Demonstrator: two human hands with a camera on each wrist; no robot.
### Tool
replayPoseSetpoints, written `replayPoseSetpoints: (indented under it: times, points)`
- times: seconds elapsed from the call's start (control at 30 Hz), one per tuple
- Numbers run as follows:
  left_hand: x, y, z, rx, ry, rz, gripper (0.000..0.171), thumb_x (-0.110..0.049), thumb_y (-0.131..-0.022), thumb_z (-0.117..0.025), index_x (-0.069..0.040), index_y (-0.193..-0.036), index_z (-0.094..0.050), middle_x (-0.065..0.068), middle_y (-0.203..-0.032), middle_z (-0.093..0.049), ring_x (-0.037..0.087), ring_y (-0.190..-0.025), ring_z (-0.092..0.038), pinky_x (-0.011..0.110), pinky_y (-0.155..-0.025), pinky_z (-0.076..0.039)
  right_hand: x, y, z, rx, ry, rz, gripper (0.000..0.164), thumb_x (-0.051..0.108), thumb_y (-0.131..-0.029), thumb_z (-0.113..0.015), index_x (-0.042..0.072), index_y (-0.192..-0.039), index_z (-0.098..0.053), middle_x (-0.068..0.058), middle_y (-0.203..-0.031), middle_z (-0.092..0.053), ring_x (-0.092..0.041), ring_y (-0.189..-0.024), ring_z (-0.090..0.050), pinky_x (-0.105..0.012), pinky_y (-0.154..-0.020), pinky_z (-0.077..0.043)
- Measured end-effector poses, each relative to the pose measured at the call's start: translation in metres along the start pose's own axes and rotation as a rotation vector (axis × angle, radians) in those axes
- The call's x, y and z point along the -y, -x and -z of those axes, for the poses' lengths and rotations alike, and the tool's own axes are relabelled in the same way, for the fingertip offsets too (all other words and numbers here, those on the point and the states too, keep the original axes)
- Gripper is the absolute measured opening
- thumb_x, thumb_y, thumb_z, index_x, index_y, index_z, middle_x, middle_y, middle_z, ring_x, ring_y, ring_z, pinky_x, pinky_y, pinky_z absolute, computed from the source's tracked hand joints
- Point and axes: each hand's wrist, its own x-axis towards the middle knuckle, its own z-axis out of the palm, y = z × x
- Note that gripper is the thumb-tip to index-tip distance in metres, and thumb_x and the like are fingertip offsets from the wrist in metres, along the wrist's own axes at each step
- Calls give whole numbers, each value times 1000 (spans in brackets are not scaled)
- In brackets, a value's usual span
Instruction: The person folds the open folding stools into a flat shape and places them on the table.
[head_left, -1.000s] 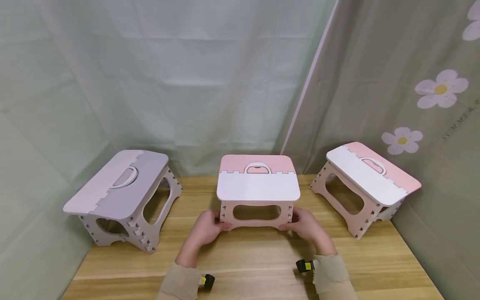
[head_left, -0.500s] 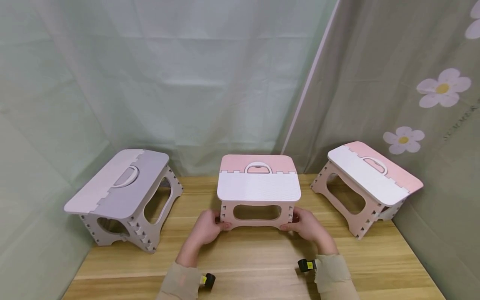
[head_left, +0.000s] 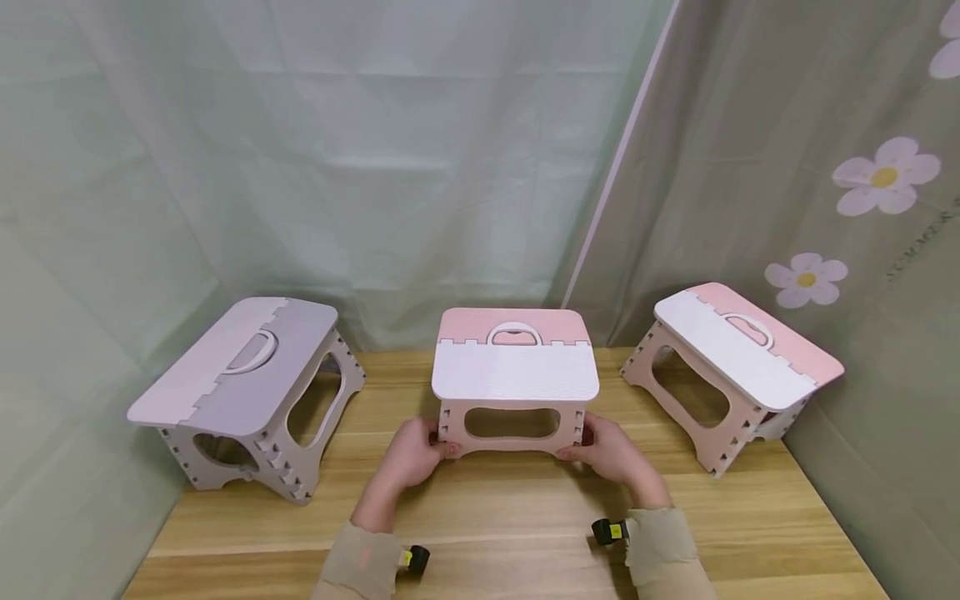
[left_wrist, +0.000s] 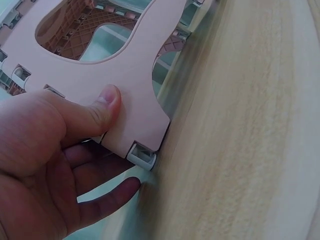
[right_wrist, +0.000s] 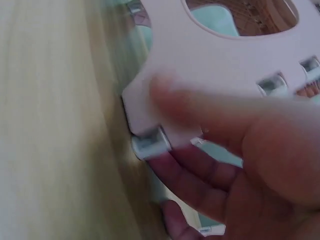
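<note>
A pink and white folding stool [head_left: 514, 371] stands upright, unfolded, at the middle of the wooden table, its white carry handle on top. My left hand [head_left: 411, 454] grips the foot of its left front leg, the thumb across the pink front panel [left_wrist: 125, 95] and the fingers behind the leg. At the opposite front leg my right hand [head_left: 611, 450] holds on the same way, thumb on the front and fingers curled behind, as the right wrist view shows with some blur on the thumb [right_wrist: 172, 100]. The fingertips behind the legs are partly hidden.
A grey and pale pink folding stool [head_left: 247, 367] stands angled at the left. Another pink and white folding stool [head_left: 742, 350] is angled at the right. Pale curtains [head_left: 390, 167] hang behind the wooden table [head_left: 510, 533], and a flowered grey curtain [head_left: 720, 150] closes off the right.
Almost nothing differs; the whole head view shifts by a few pixels. Both hands stay on the middle stool's front legs throughout.
</note>
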Motion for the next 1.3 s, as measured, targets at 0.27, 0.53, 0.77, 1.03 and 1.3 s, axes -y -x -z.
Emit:
replayPoseSetpoints:
  times: [0.27,0.53,0.77,1.03,1.3]
  points:
    - [1,-1,1,-8,15,13,10,-7,-93,-84,-3,-100,-79,1,-87,-73,17,-76,-61,36,-73,-55,2,-2,-11,-96,20,-63,51,19,-81,-96,10,-124,-71,0,-98,-71,-20,-85,-61,-37,-77,-52]
    - [0,-1,1,-3,7,-8,11,-9,-93,-84,-3,-99,-79,2,-87,-74,16,-75,-62,35,-73,-55,0,-2,-14,-120,26,-89,53,19,-84,-94,10,-130,-70,-1,-105,-72,-21,-89,-60,-38,-79,-51]
    - [-1,-1,3,-5,11,-6,12,-9,-93,-84,-2,-101,-79,2,-89,-74,16,-76,-61,35,-72,-55,1,-3,-17,-107,68,-38,52,15,-91,-87,7,-136,-63,-9,-124,-72,-25,-107,-64,-52,-97,-52]
    - [1,0,3,-4,4,-6,12,-10,-94,-83,-1,-101,-79,2,-88,-74,17,-76,-62,35,-72,-55,4,-3,-20,-105,95,-21,49,14,-92,-85,7,-135,-63,-12,-128,-71,-31,-118,-64,-59,-104,-48]
    - [-1,1,3,-9,-1,15,12,-10,-94,-84,-2,-100,-78,1,-86,-72,17,-75,-61,35,-72,-54,4,-5,-20,-88,86,-16,48,12,-93,-84,9,-136,-63,-11,-130,-71,-30,-120,-63,-58,-107,-47]
